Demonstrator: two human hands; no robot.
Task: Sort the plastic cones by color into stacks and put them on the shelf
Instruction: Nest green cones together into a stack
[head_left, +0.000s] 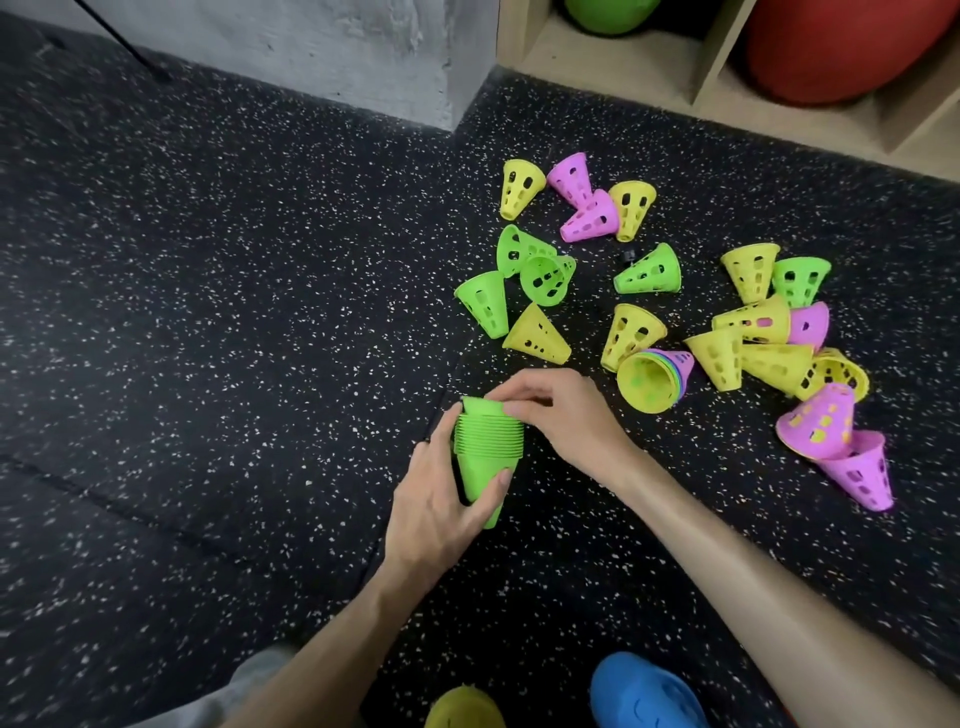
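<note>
My left hand (436, 506) grips a stack of green cones (485, 447) around its narrow end, just above the floor. My right hand (561, 410) pinches the rim of the top green cone (475, 405) at the stack's wide end. Loose green cones (519, 270) lie on the floor beyond the hands, another green cone (652, 270) further right. Yellow cones (753, 353) and pink cones (836, 441) lie scattered to the right. A mixed nested stack (654, 376) lies on its side. The wooden shelf (696, 78) stands at the top right.
The speckled black rubber floor (234, 312) stretches left. A grey concrete pillar (337, 52) stands at the back. A green ball (608, 13) and a red ball (841, 47) sit in the shelf. A blue shoe (644, 691) and a yellow shoe (462, 709) show at the bottom.
</note>
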